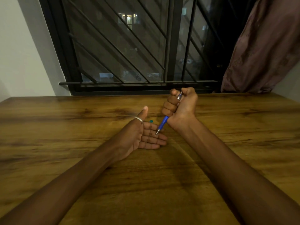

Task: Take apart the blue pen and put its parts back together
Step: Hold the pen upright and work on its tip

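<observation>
Here your left hand point(144, 135) lies flat and released on the bench point(65, 143), palm up, while your right hand point(180, 104) has its fingers point(168, 106) clenched round the blue pen point(163, 125), tip resting on those open fingers. Beyond sits a small teal piece point(151, 121), perhaps a pen part. A fist grip gives poor twisting control, so loosened parts could spring out and roll away.

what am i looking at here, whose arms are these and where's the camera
There is no machine here: these are a person's two bare arms, filmed by one wide-angle camera worn on their head, looking forward and down. That is why the arms reach in from the bottom edge. The right hand is closed in a fist around a blue pen, tip pointing down at the left hand, which lies open, palm up, on a wooden table. The left thumb wears a ring. A small teal bit shows just beyond the left fingers; I cannot tell what it is. Behind are a barred window and a curtain.
</observation>
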